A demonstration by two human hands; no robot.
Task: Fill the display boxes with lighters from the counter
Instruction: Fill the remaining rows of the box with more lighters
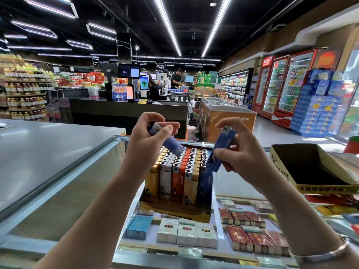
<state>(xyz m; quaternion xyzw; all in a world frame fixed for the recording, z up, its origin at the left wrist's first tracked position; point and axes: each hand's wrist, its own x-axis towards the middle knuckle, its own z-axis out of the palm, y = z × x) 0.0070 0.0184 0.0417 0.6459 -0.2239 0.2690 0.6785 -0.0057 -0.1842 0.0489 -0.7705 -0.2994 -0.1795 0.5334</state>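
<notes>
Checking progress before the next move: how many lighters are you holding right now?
2: a pale blue lighter in the left hand, a dark blue lighter in the right hand, both above the full display box.

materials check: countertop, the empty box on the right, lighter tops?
Clear counter top: looks like glass in a metal frame; it reflects the ceiling lights and cigarette packs show through it. Empty yellow display box: apparently printed cardboard, matte, with thin folded walls. Silver lighter caps: probably stamped metal, shiny with slotted vents; plated plastic can't be ruled out.
</notes>
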